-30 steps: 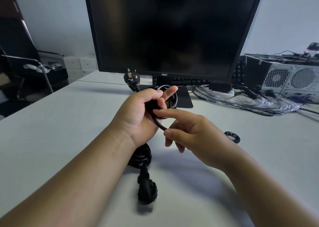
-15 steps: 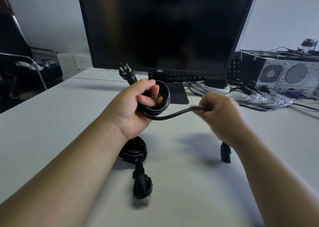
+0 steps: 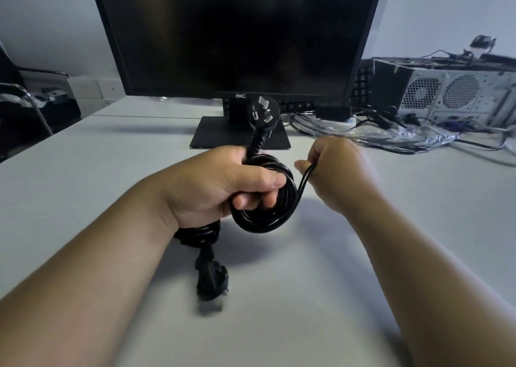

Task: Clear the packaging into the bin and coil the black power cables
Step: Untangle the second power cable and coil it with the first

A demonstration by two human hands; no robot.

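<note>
Step in hand: coiling one black power cable (image 3: 265, 199); the packaging part looks unfinished, since clear plastic wrap (image 3: 402, 136) lies on the desk (image 3: 83, 171) at about 2 o'clock from the hands.
Left hand (image 3: 220, 190): closed in a fist around the stacked loops, thumb laid over the top, fingertips curled through the ring; it holds the coil above the desk, just in front of the monitor stand (image 3: 223, 136).
Plug (image 3: 264, 112): three-pin head stands up out of the fist at 12 o'clock, prongs facing the camera.
Right hand (image 3: 332, 168): closed, pinching the free run of the same cable, which leaves the coil at its 3 o'clock edge and climbs into the fingers; the far end of that run is hidden behind the hand.
Second cable (image 3: 201, 234): a bundle already coiled lies on the desk under the left wrist, its connector (image 3: 210, 280) pointing toward 6 o'clock.
Surroundings: dark monitor (image 3: 237, 31) at 12 o'clock, computer case (image 3: 452, 95) and loose wires at 2 o'clock.
Next move, as a judgement: the right hand needs to carry the loose run round the ring for one more turn, keeping it taut and the same size as the others, while the left hand opens just enough to take it in without letting the loops spring apart.
Remaining length: cannot tell.
</note>
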